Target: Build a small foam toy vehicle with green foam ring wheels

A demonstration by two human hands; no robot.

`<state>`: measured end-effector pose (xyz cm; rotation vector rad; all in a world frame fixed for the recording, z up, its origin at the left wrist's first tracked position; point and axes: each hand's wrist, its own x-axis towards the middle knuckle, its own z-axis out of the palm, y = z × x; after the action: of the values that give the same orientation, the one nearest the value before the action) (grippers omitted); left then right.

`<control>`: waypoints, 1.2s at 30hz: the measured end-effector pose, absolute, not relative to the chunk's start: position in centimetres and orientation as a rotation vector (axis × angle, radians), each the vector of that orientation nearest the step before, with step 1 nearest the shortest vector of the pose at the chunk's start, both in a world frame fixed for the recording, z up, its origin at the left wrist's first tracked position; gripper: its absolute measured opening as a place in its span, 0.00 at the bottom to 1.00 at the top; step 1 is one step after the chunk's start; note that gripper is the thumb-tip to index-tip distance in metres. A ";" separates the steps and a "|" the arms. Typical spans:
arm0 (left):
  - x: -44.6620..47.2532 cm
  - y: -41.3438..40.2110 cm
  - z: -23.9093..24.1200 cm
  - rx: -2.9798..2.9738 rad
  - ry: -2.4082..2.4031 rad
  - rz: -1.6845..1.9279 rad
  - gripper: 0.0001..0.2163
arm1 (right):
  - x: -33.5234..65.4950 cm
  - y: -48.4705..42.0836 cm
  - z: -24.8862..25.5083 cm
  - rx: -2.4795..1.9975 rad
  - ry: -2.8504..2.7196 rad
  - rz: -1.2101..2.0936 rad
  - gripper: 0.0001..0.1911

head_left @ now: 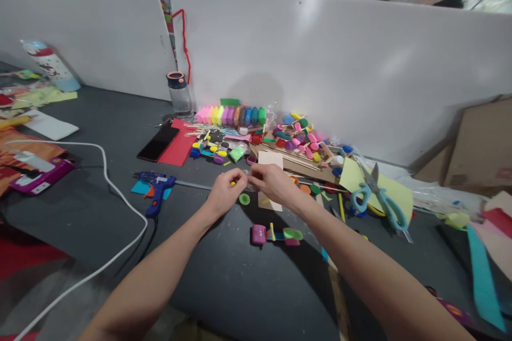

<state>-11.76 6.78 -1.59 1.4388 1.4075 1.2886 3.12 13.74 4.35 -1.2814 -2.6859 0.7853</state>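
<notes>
A small see-through plastic piece [251,187] sits mid-table between the left hand [229,187] and the right hand [271,180], fingertips of both pinched narrow on it; its exact shape is too small to tell. From there, a lime-green clay disc [244,199] lies just beside at seven o'clock, a pink-and-green clay model [276,236] at five, a blue hot-glue gun [159,192] at nine, teal-handled scissors [374,188] at three, coloured clay blocks [231,115] at eleven. The dark-grey tabletop [224,287] meets a white partition board [320,64] at twelve.

Near tabletop [224,287] allows passage before the pink piece [259,234]; scissors [375,186] obstruct right.
</notes>
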 end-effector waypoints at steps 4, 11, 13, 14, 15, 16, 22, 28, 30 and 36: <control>-12.2 6.7 -0.9 1.410 1.337 1.369 0.11 | 3.8 14.1 5.2 -1.146 -2.732 0.879 0.18; -13.0 6.9 -0.3 1.416 1.362 1.359 0.07 | 4.8 14.5 5.3 -0.957 -2.733 0.953 0.16; -13.0 7.1 -0.4 1.399 1.402 1.384 0.08 | 5.1 14.4 4.9 -0.975 -2.714 0.904 0.15; -13.1 7.1 -0.5 1.395 1.418 1.389 0.08 | 5.2 14.4 4.8 -0.994 -2.707 0.865 0.15; -13.1 7.2 -0.5 1.397 1.432 1.386 0.08 | 5.2 14.3 4.6 -1.012 -2.706 0.821 0.15; -13.2 7.2 -0.4 1.406 1.443 1.378 0.08 | 5.2 14.3 4.6 -1.022 -2.709 0.779 0.15; -13.8 6.8 1.0 1.588 1.449 1.315 0.04 | 4.7 14.0 5.3 -0.883 -2.791 0.648 0.15; -14.2 6.4 2.2 1.638 1.387 1.326 0.07 | 4.2 13.8 5.8 -0.791 -2.705 0.670 0.09; -14.4 6.4 2.1 1.609 1.382 1.346 0.07 | 4.1 13.8 5.8 -0.780 -2.659 0.712 0.08; -14.7 6.4 1.9 1.523 1.345 1.373 0.08 | 4.3 14.0 6.3 -0.740 -2.605 0.855 0.12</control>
<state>-14.69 6.43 1.92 1.5230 1.3450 1.3728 4.26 13.96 6.32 -0.7402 -2.6053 0.8552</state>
